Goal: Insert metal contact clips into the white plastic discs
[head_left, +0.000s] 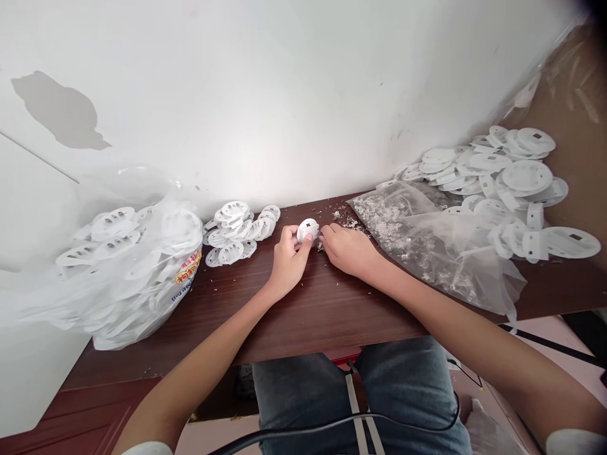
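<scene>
My left hand [289,256] grips a round white plastic disc [308,230] by its edge, thumb on the near side. A small dark square hole shows in the disc's face. Close against the disc's right side is my right hand [345,248], its fingers curled and pinched together. Whatever sits between those fingertips is hidden or too small to name. Small metal pieces [349,222] lie scattered on the table just beyond my right hand.
A plastic bag [156,278] full of white discs stands at left, beside a pile of discs [232,230]. On the right, a clear bag of small metal parts [403,221] lies before a larger heap of discs [526,175]. A wall rises behind the brown table [303,322].
</scene>
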Tool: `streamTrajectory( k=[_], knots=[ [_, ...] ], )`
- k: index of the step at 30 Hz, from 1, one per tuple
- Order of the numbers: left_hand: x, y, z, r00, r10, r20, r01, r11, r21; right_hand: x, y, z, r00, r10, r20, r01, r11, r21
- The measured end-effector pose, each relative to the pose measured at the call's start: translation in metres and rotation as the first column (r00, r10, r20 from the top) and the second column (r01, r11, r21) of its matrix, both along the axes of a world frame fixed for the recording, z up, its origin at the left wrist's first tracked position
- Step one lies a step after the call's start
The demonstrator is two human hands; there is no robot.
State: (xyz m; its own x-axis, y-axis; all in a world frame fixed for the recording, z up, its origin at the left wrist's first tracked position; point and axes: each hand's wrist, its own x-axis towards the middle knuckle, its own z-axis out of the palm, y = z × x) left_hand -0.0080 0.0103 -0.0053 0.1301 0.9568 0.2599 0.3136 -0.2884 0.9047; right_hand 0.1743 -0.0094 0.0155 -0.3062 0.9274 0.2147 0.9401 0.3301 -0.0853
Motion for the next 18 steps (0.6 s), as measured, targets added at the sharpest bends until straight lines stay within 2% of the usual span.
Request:
streamTrajectory(
  k=[6,12,18],
  knots=[
    [0.0004,-0.0035,0.0012,0.995,0.051,-0.084,-0.046,0.997,0.062,-0.0007,0.0001,0.0009,1.0,-0.008,-0.003,0.008,1.0,-0.014],
    [0.0027,-0.0055,0.0019,0.988,0.025,-0.153,-0.003,0.99,0.142,-0.0012,0.0004,0.0007,1.0,-0.014,0.008,0.015,0.999,-0.052],
    [0.0008,-0.0075,0.001,0.995,0.001,-0.103,0.016,0.988,0.156,-0.0058,-0.0013,-0.0001,0.999,-0.02,-0.033,0.017,0.997,-0.078]
  ],
)
